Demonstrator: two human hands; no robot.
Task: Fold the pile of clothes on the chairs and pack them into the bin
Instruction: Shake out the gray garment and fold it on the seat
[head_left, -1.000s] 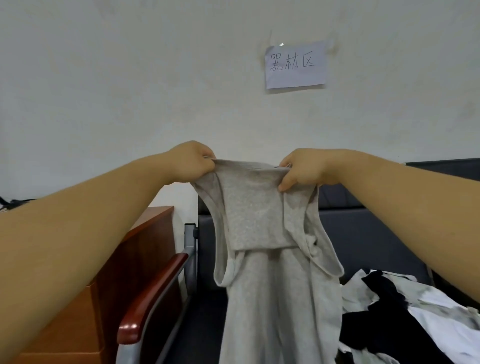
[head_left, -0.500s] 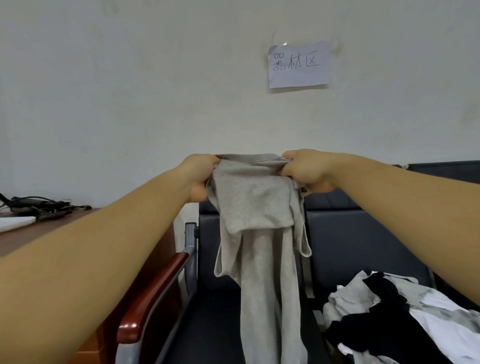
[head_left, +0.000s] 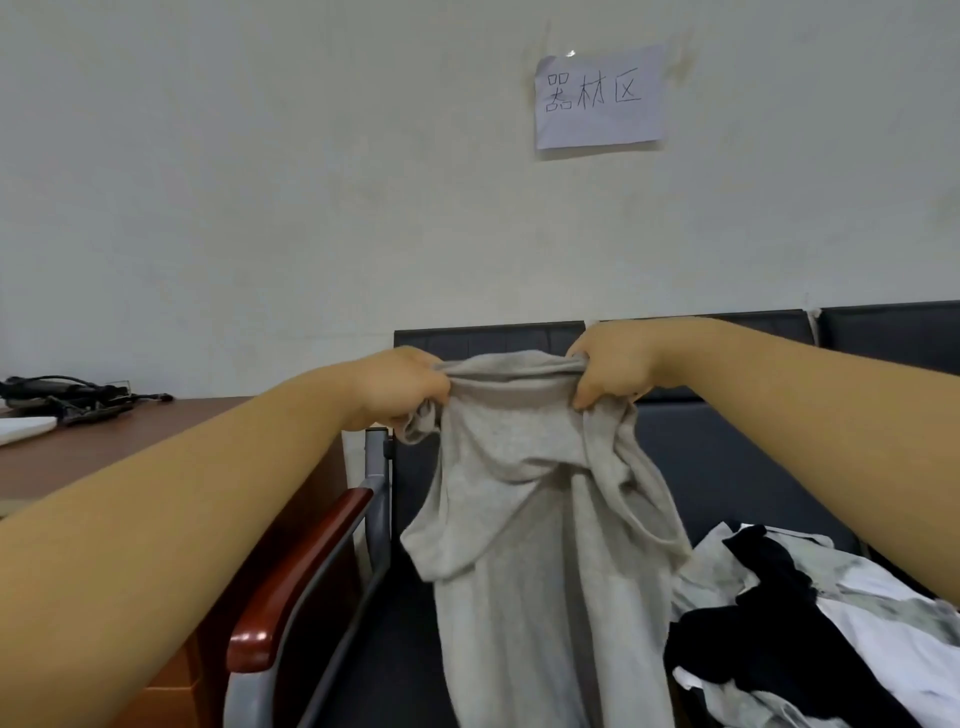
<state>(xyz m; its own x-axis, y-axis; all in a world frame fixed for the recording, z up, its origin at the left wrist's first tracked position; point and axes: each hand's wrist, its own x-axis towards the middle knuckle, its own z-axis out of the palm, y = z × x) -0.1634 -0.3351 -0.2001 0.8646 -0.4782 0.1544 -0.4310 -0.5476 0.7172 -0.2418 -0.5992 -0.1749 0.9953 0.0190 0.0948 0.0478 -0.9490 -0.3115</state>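
- Head view: the left hand (head_left: 405, 387) and right hand (head_left: 613, 369) each had their grip clamped on the bunched top edge of the grey garment (head_left: 535, 519). It was held up in front of the chair (head_left: 727, 467) backrest, and the rest hung down over the chair seat.
- The pile of clothes (head_left: 831, 639), black and white pieces, lay on the chair seat to the right of the hanging garment. Whether the two touched, could not tell.
- The bin was not in view.
- Risk: the top edge was bunched and one side flap hung lower, so a fold started from here would likely come out crooked.
- Risk: the hanging hem could drag across the pile and pull a piece off the chair, or catch the wooden armrest (head_left: 296, 571) on the chair's left side.
- Risk: each grip held only a small bunch of fabric, so a hard shake could slip a corner free.
- Writing: the paper sign (head_left: 600, 96) on the wall above the chair read "器材区", handwritten.
- No brand or label was readable on the garment.
- The desk (head_left: 130, 447) left of the chair carried dark cables (head_left: 67, 397), well apart from the garment.
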